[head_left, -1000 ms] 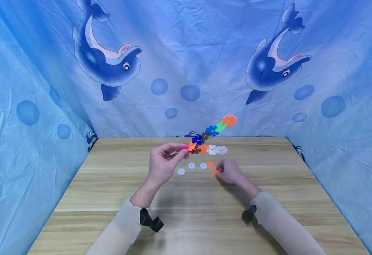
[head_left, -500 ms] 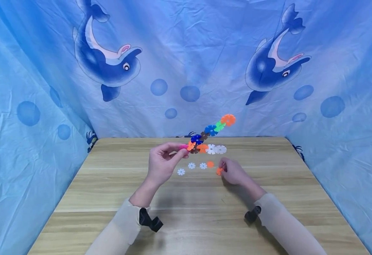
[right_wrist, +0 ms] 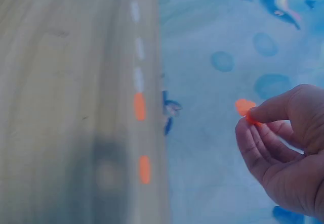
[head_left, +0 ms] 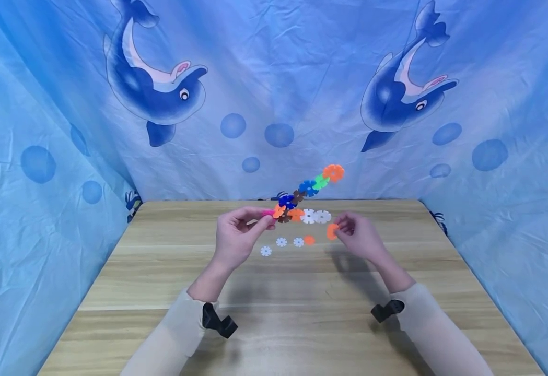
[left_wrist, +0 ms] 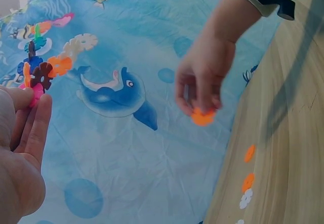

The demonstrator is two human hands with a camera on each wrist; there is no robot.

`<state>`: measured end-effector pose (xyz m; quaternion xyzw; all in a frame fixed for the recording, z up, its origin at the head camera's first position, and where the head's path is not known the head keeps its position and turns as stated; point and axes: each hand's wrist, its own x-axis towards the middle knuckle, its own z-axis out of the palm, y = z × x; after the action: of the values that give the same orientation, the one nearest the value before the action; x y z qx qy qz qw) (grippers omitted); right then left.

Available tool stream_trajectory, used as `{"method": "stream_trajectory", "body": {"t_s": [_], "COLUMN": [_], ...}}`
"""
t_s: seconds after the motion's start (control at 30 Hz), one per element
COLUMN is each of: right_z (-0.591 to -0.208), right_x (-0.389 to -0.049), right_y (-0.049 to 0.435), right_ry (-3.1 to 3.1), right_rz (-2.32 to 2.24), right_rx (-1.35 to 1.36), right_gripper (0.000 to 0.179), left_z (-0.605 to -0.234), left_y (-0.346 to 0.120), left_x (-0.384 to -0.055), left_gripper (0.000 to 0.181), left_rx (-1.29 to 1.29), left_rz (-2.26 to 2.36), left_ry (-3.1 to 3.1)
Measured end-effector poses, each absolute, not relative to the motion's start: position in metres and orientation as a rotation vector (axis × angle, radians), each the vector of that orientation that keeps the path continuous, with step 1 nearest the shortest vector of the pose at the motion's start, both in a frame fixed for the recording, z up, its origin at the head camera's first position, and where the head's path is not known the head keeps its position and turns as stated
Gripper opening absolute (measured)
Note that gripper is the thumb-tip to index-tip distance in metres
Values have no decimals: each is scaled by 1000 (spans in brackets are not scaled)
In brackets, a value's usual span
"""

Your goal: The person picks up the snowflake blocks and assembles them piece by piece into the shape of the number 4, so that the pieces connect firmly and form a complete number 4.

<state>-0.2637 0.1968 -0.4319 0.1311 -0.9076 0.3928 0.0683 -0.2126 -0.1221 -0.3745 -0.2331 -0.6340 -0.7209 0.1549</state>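
Observation:
My left hand (head_left: 236,237) pinches the pink disc (head_left: 268,213) at the near end of a joined string of notched plastic flower discs. From there one branch slants up right through a blue disc (head_left: 309,188) to an orange disc (head_left: 334,173). The other branch runs right, through an orange disc, to two white discs (head_left: 322,216). Held off the table, the whole piece juts to the right. My right hand (head_left: 362,235) pinches a loose orange disc (right_wrist: 245,106) between thumb and fingers, apart from the white end.
On the wooden table (head_left: 274,313) lie several loose discs: white ones (head_left: 281,242) in a row, then an orange disc (head_left: 309,241). The right wrist view shows another orange disc (right_wrist: 145,170) beyond these. A blue dolphin-printed curtain (head_left: 274,94) surrounds the table's back and sides.
My right hand has lifted the orange disc off the table and moved it up and right, nearer the height of the white discs. The left hand and joined piece have shifted only slightly.

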Motion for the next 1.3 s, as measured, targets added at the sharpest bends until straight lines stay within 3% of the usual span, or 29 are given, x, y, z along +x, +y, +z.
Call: {"method": "stream_trajectory", "body": {"t_s": [0.4,0.73,1.3], "right_z": [-390,-376,-373], "right_x": [-232,-221,-223], "right_y": [187,182,183], "right_ry": [-2318,-1791,-1597], "right_rz": [1340,1334,1249], "right_rx": [501,967,1173], "right_gripper": [11,26,6], "left_z": [-374,-375,-377], "left_y": [-121,-121,-118], "left_x": [-212,-212,-214], "left_gripper": [15,15,14], "left_rx": [-679,-678,-676], "left_rz": [-2091,-2078,-2073], "left_ry": [-1786,-1791,-1794]}}
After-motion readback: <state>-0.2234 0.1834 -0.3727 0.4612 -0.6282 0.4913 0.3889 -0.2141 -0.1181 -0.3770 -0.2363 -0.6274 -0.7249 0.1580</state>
